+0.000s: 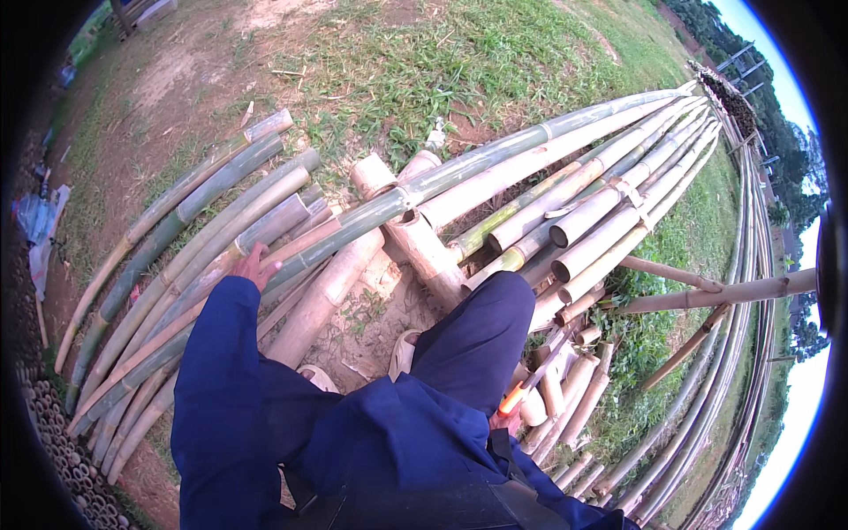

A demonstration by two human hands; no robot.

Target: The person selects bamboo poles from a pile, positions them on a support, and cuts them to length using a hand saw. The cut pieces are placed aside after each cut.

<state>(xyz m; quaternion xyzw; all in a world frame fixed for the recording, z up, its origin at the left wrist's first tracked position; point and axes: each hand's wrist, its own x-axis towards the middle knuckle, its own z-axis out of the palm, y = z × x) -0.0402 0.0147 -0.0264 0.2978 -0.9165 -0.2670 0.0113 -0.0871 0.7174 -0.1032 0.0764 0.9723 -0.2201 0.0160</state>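
Note:
My left hand (pixel 254 268) is curled over a long green bamboo pole (pixel 459 168), left of my knees. The pole slopes from the far right down to the lower left, resting across a thick short bamboo log (pixel 424 256). Low by my right thigh, my right hand (pixel 505 420) grips an orange-handled saw (pixel 511 401), its narrow blade pointing up and away. Its teeth are too small to make out, and my sleeve and leg partly hide that hand. Cut bamboo pieces (pixel 574 393) lie beside the blade.
More bamboo poles (pixel 190 208) lie side by side at the left. Several thick poles (pixel 609 208) stretch far right, their cut ends facing me. A bamboo rail (pixel 715 294) crosses at the right. Stacked poles (pixel 71 468) show their ends at the lower left; grass (pixel 495 53) lies beyond.

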